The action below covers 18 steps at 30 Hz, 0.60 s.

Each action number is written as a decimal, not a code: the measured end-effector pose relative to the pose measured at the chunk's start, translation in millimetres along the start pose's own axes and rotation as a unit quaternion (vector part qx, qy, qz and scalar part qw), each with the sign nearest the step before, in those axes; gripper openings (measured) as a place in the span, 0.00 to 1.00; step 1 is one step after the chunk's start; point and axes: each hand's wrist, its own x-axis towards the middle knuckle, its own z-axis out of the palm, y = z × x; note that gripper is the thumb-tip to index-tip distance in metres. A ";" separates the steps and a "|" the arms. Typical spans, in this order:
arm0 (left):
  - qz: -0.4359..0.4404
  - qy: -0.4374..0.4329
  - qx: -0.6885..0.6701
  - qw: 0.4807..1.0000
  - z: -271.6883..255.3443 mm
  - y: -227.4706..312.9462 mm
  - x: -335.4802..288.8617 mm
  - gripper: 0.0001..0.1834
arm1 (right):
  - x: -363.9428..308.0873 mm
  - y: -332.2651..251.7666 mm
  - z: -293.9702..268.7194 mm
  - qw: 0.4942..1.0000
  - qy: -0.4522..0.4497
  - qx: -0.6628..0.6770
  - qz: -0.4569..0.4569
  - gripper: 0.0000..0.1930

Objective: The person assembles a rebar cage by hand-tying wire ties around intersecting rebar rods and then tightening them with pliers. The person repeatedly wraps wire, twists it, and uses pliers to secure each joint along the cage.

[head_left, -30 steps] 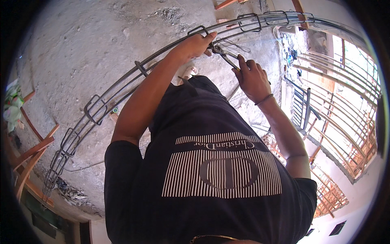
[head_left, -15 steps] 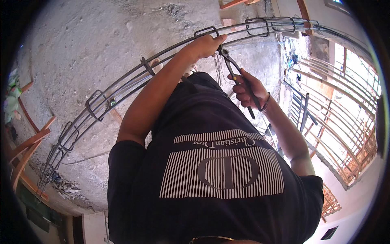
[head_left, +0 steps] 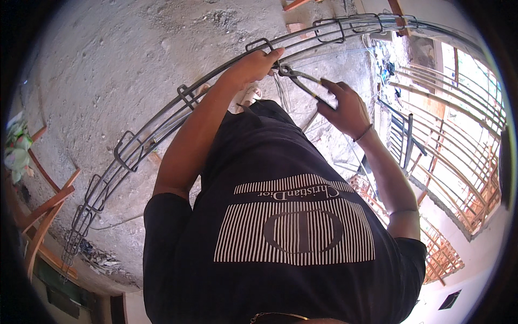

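Observation:
A long rebar cage [head_left: 186, 97] of dark bars and rectangular stirrups runs in a curve from lower left to upper right across the view. My left hand [head_left: 252, 67] is closed round its bars beside a stirrup near the top middle. In my right hand [head_left: 348, 110] is a pair of pincers [head_left: 287, 71], held by the handles, which are spread apart. The pincers' head lies close to the bar, just right of my left fingers. Several thin tie wires [head_left: 279, 89] hang down below my left hand. Whether the jaws grip a wire is too small to tell.
Rough concrete floor [head_left: 135, 59] lies beneath the cage. Wooden boards [head_left: 46, 205] and green-white litter [head_left: 19, 146] are at the left. At the right, bamboo poles [head_left: 448, 108] cross an opening beside dark metal bars [head_left: 402, 137]. My feet show below the cage.
The pincers have swung from steep to flatter, and their handles have spread wider. My right hand has moved up and turned its back to view. The cage and left hand appear slightly further left.

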 end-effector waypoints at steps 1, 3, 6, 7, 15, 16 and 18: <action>0.001 -0.003 -0.005 1.000 -1.2 0.1 0.4 0.44 | -3.2 -2.5 0.5 0.994 0.031 -0.101 -0.014 0.23; -0.004 -0.007 -0.001 1.000 -2.8 0.4 2.0 0.43 | -9.9 -9.3 6.5 0.989 0.020 -0.144 0.013 0.24; -0.002 -0.018 0.000 1.000 -3.6 0.6 4.6 0.43 | -15.6 -15.4 17.5 0.991 0.012 -0.130 0.026 0.24; 0.001 -0.008 0.006 1.000 -2.9 0.4 4.5 0.43 | -15.6 -15.7 20.8 0.994 -0.014 -0.103 0.042 0.22; 0.001 0.023 -0.001 1.000 -2.3 0.2 -2.2 0.41 | -2.2 -8.3 24.9 0.974 -0.171 0.124 0.082 0.25; -0.001 0.026 0.014 1.000 -2.8 0.3 -2.0 0.42 | 0.1 -5.5 23.5 0.966 -0.190 0.155 0.082 0.27; -0.021 0.018 0.029 0.999 -3.0 0.0 -1.6 0.44 | 0.1 1.0 22.6 0.854 -0.285 0.388 0.198 0.30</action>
